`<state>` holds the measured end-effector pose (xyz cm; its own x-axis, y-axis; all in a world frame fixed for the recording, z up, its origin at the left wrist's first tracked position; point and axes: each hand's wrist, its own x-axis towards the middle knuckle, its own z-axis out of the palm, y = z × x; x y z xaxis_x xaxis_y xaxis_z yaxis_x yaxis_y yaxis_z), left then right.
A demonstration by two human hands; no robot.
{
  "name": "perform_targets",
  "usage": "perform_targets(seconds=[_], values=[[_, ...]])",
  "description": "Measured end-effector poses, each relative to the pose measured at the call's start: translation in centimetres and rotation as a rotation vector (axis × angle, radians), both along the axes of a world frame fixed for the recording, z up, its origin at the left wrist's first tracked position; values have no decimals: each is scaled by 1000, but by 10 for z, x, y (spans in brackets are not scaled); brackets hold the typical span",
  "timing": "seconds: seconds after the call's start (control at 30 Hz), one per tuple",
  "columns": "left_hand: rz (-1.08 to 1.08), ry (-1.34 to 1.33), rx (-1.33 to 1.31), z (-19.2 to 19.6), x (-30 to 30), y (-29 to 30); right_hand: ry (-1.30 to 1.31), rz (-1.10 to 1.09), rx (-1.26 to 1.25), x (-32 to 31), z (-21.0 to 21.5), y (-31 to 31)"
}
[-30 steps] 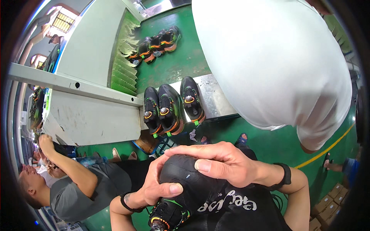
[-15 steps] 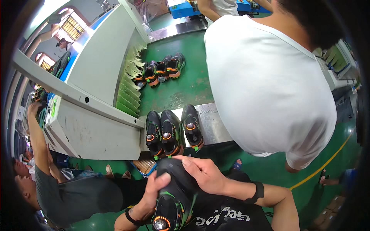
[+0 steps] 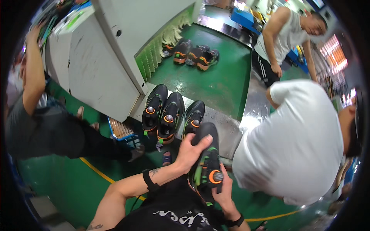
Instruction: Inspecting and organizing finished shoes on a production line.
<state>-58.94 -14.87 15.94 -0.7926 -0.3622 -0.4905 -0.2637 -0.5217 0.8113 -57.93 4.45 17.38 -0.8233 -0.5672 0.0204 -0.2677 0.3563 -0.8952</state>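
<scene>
A black sneaker point(image 3: 210, 156) with green and orange trim and a round dial on its tongue is held between my two hands, toe pointing away from me. My left hand point(image 3: 189, 153) grips its left side near the toe, the thumb across the top. My right hand point(image 3: 224, 188) is closed around the heel end from the right; some of its fingers are hidden. Just beyond stand three matching shoes on the metal ledge: a left one point(image 3: 155, 106), a middle one point(image 3: 171, 115) and a right one point(image 3: 195, 113), partly covered by the held shoe.
Past the metal ledge point(image 3: 219, 125) lies a green conveyor belt point(image 3: 227, 86) with several similar shoes point(image 3: 192, 56) near a fringed curtain point(image 3: 163, 40). A white machine housing point(image 3: 100, 69) borders it. A person in white point(image 3: 293, 142) is close at right; another person point(image 3: 58, 131) stands left.
My view has turned. The held sneaker has come up close to the standing shoes, with my left hand now on its left side and my right at the heel. The person in white has shifted right.
</scene>
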Motion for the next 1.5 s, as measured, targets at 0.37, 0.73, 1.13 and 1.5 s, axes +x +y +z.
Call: perform_targets(seconds=[0.37, 0.73, 1.13, 1.5], values=[[-225, -287, -1489, -61, 50, -122, -205, -383, 489, -146, -162, -49], [-652, -635, -1388, -96, -12, -154, 382, -277, 738, -86, -98, -80], [-675, -399, -1331, -19, 6, -153, -54, -152, 912, -126, -66, -86], [-762, 255, -1058, 88, -18, -67, -108, 487, 766, -112, 121, -67]])
